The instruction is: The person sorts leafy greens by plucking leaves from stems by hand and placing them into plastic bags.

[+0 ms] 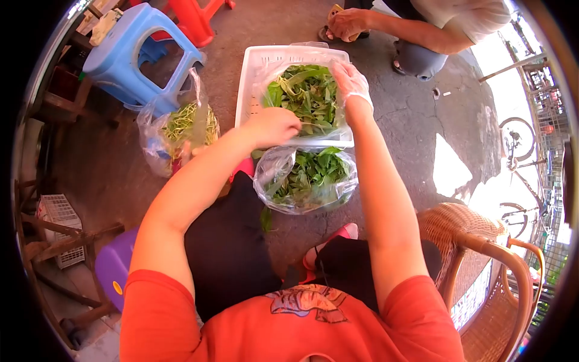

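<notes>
Leafy green stems point(307, 93) lie in a clear plastic bag inside a white plastic basket point(256, 60). At the left side of these greens is my left hand point(272, 127), its fingers curled together round a thin stem. My right hand point(353, 84), in a thin clear glove, rests at the bag's right edge; what its fingers hold, if anything, is hard to make out. A second clear bag of green leaves point(310, 175) stands just in front of the basket, nearer my legs. Left of the basket, another clear bag holds thin pale-green stems point(190, 125).
A blue stool point(114, 60) and a red stool point(196, 18) stand at the upper left. Another person's hands point(348, 24) are at the top. A wicker chair point(464, 223) is at the right, a purple seat point(114, 262) at the lower left.
</notes>
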Available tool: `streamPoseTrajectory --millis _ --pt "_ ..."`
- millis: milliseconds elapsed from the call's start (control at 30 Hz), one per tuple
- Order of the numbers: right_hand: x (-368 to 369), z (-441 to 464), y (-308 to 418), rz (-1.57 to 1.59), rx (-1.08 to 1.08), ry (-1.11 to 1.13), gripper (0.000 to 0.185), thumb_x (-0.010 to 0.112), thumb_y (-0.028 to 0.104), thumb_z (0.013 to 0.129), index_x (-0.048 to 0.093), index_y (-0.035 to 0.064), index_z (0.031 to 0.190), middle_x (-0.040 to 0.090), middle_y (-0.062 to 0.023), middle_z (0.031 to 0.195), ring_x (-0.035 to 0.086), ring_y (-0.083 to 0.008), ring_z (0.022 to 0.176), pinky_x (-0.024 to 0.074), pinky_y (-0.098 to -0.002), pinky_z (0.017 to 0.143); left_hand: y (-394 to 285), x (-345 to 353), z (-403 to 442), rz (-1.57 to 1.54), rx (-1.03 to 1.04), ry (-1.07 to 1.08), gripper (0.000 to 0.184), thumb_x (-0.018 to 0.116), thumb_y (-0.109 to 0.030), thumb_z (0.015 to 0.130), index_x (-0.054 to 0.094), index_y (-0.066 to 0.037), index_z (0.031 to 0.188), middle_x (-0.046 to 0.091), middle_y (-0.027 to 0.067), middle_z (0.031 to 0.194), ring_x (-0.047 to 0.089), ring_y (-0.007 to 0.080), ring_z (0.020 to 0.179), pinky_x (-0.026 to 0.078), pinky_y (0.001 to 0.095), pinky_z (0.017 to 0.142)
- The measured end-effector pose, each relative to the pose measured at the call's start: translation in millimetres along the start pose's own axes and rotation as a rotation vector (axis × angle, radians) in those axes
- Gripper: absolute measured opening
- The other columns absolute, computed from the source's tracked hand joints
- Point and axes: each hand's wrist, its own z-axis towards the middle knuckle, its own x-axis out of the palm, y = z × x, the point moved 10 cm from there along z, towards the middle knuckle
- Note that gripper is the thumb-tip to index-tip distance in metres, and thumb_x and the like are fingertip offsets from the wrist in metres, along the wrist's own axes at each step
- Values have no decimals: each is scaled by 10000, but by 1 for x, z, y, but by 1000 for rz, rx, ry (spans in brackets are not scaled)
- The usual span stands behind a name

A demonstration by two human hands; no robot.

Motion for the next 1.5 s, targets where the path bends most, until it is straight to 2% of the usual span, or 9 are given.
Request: streamPoseTrajectory --millis 233,333,467,733,867,967,1100,1300,1500 --pt "-51 -138 -80 900 407 -159 220 618 213 787 510 36 713 482 -40 590 430 -139 497 331 -269 461 27 -57 -138 -904 -399 -560 384 540 -198 842 515 25 1154 604 93 952 568 176 843 451 294 712" --pt "-34 -212 -187 883 960 -384 152 522 30 752 443 105 645 432 -20 588 397 -157 439 315 -256 401 -17 -23 -198 -1159 -470 -207 310 531 -237 852 581 28 1004 620 103 911 580 165 826 445 272 748" --pt "-12 -213 -147 932 704 -202 179 553 76 775 444 98 634 420 -24 587 403 -150 469 326 -274 408 -61 -25 -242 -1055 -689 64 326 496 -254 851 646 31 794 635 106 721 593 187 688 444 282 686" --pt "8 -240 -111 -461 237 452 217 522 169 834 600 76 1013 638 -133 893 620 -244 788 483 -318 755 -110 21 -185 -830 -444 401 388 476 -287 876 659 54 842 649 114 792 599 173 767 447 280 729" --pt "34 -290 -72 -937 -21 779 419 514 199 836 471 123 1246 533 -124 1208 444 -278 1196 396 -388 947 -120 63 -128 -934 -185 528 340 456 -263 914 614 23 1008 640 115 904 598 179 853 460 296 796" --pt "40 -311 -89 -1043 11 1131 406 373 271 903 435 130 1279 488 -111 1286 392 -246 1254 215 -473 1049 -95 115 -88 -978 -235 466 255 513 -194 891 616 6 1011 642 104 914 602 170 849 471 299 791" --pt "10 -315 -74 -1098 272 1226 349 396 297 887 616 115 1088 598 -95 1136 563 -263 1070 328 -458 972 16 200 -84 -459 -331 248 260 577 -196 804 620 12 954 644 130 902 611 222 823 476 337 762" --pt "-12 -299 -39 -873 449 822 436 613 246 762 539 93 1164 616 -162 1009 594 -320 962 452 -412 839 99 233 -153 -398 -831 -35 315 584 -200 740 591 41 942 611 259 844 602 368 835 448 456 740" --pt "-38 -298 -129 -648 788 358 773 709 164 699 321 97 1364 495 -200 1244 455 -366 1166 355 -387 938 27 120 -135 -89 -559 -811 150 613 -94 761 543 9 844 534 61 668 531 215 615 454 343 636"
